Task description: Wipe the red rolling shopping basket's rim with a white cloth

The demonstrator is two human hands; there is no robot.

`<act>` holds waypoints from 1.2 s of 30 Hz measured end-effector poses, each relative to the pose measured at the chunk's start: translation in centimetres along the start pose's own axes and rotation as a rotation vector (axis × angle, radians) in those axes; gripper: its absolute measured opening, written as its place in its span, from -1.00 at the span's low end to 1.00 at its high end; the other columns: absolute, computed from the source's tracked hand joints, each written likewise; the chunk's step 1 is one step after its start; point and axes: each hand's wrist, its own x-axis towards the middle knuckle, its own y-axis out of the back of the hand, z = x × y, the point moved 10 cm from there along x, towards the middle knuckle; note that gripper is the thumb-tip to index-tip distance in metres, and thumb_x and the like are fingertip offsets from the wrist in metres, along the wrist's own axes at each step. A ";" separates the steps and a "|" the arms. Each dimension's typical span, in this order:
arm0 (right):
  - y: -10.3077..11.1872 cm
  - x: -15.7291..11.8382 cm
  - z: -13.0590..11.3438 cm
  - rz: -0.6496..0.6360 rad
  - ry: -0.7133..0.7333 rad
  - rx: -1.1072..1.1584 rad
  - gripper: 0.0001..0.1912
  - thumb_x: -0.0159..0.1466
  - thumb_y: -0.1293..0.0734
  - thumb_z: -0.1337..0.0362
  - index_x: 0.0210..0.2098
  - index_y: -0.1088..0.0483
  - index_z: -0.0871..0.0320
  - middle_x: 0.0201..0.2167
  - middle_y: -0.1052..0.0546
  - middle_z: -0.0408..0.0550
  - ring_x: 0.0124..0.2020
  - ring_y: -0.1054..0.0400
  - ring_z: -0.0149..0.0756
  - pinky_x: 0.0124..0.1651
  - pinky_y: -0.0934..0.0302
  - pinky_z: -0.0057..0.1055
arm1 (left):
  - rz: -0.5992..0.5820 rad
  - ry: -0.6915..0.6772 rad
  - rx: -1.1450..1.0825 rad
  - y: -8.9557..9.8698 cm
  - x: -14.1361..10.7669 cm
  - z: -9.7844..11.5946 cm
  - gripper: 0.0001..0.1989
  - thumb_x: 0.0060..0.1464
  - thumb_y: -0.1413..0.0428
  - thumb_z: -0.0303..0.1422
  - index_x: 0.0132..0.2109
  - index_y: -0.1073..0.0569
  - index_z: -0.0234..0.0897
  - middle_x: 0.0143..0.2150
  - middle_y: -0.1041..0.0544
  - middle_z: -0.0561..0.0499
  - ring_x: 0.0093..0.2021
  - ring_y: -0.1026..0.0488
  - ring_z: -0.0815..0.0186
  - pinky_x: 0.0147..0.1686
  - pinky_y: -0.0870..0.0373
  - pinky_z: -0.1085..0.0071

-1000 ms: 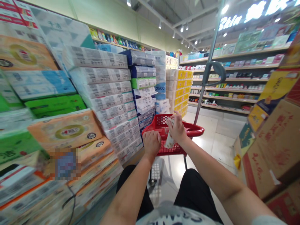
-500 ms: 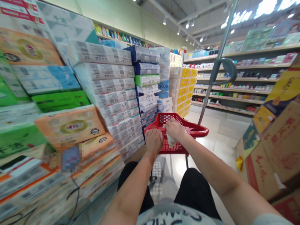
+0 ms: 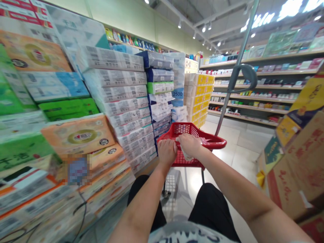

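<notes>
A red shopping cart [image 3: 217, 143] with a perforated basket stands in front of me, and a grey pole with a hook rises from its right side. My left hand [image 3: 167, 151] is wrapped round the left part of its handle. Close to its right, my right hand [image 3: 189, 145] is closed on a pale crumpled cloth [image 3: 186, 156] at the handle. The cloth hangs below the fingers, partly hidden by the hand. Both arms reach forward, and the fingertips of both hands are mostly hidden.
Stacked tissue packs [image 3: 121, 91] rise close along the left, with orange packs [image 3: 86, 135] nearer. Yellow and white packs [image 3: 199, 98] stand beyond the cart. Cardboard boxes [image 3: 298, 168] line the right side. Shelves of goods [image 3: 258, 86] are at the back right, past a pale tiled floor [image 3: 235, 145].
My right hand has shifted slightly on the handle, and less of the cloth shows below it. My left hand keeps its place. The surroundings have shifted slightly rightward in view.
</notes>
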 end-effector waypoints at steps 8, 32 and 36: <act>-0.7 2.2 0.6 -0.058 0.081 -0.047 -0.64 0.31 -0.08 0.43 -0.08 -0.45 0.30 -0.10 -0.50 0.21 -0.05 -0.40 -0.14 0.00 -0.24 -0.29 | -0.034 0.022 -0.049 0.1 0.0 0.4 -0.79 0.23 0.10 -0.33 -0.29 -0.40 -0.20 -0.31 -0.44 -0.06 -0.18 -0.31 0.17 -0.05 -0.10 0.18; -2.3 -6.6 -2.8 0.785 -0.031 0.022 -0.55 0.34 -0.14 0.30 0.21 -0.20 0.10 0.16 -0.31 0.06 0.25 -0.02 -0.10 0.25 0.07 -0.09 | -0.037 0.029 -0.046 0.4 -0.2 0.3 -0.81 0.23 0.08 -0.35 -0.31 -0.39 -0.21 -0.32 -0.45 -0.05 -0.20 -0.31 0.17 -0.06 -0.10 0.19; -2.7 -6.5 -2.7 0.745 0.011 0.008 -0.51 0.33 -0.13 0.32 0.25 -0.13 0.12 0.21 -0.26 0.07 0.28 0.00 -0.09 0.26 0.05 -0.10 | -0.034 0.028 -0.052 0.4 0.1 0.2 -0.81 0.23 0.08 -0.35 -0.31 -0.40 -0.21 -0.32 -0.45 -0.05 -0.20 -0.31 0.18 -0.06 -0.11 0.19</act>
